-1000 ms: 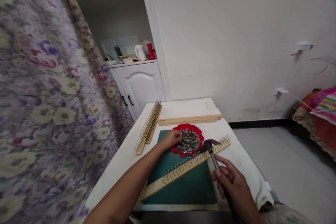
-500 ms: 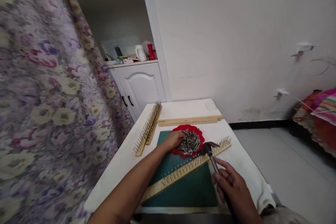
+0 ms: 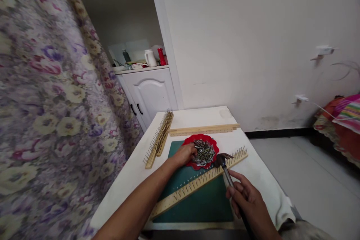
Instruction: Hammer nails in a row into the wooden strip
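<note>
My left hand [image 3: 185,153] is at the left rim of a red scalloped bowl [image 3: 216,145], its fingers curled at the edge of the heaped nails [image 3: 204,153]. Whether a nail is between those fingertips I cannot make out. My right hand [image 3: 246,197] grips a claw hammer [image 3: 227,174] by its handle, head up and claw pointing right. The hammer's head hangs over a wooden strip [image 3: 194,184] studded with a row of upright nails. That strip lies slantwise across a green mat [image 3: 202,206]; its near left end has bare holes.
Two more nail-studded strips [image 3: 161,135] lie at the table's left side. Other wooden strips [image 3: 202,130] lie crosswise behind the bowl. The white table [image 3: 264,180] borders a wall; a floral curtain [image 3: 70,120] hangs at left, near a white cabinet [image 3: 152,92].
My left hand has shifted slightly left and down, toward the bowl's rim. My right hand and the hammer have barely moved.
</note>
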Available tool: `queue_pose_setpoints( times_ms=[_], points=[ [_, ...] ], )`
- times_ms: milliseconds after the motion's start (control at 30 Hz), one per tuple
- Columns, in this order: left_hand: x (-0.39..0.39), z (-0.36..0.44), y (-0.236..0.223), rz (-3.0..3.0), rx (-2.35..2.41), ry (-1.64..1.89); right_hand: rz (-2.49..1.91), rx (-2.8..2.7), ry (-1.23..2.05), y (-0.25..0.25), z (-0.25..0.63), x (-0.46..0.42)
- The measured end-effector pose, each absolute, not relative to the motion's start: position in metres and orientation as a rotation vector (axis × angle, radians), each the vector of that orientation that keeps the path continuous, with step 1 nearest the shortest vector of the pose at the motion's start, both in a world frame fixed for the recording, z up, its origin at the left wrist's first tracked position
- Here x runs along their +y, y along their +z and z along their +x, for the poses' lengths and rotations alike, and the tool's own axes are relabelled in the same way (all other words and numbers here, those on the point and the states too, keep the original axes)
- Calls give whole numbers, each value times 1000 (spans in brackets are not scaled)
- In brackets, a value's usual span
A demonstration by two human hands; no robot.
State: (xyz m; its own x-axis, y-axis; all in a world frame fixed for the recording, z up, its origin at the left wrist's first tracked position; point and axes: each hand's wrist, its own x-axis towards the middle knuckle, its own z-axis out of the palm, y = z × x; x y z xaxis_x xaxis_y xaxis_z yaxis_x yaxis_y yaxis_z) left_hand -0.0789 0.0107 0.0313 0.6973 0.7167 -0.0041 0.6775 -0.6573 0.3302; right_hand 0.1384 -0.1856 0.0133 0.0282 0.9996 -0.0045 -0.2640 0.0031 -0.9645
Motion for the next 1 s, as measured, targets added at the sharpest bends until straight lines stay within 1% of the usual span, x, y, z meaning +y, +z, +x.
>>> queue_pose_setpoints(
  times_ms=[233,633,867,1000],
  points=[
    [8,-74,36,2614,1132,193,-1033,-962,1289,17,138,-187],
    [-16,-95,53,2634,1244,256,-1007,-998,1252,15,136,-185],
    [-54,-101,63,2489,1295,568,-968,-983,1221,15,134,-188],
    [-83,-112,62,2189,1382,832,-971,-1005,1218,14,136,-190]
  ],
)
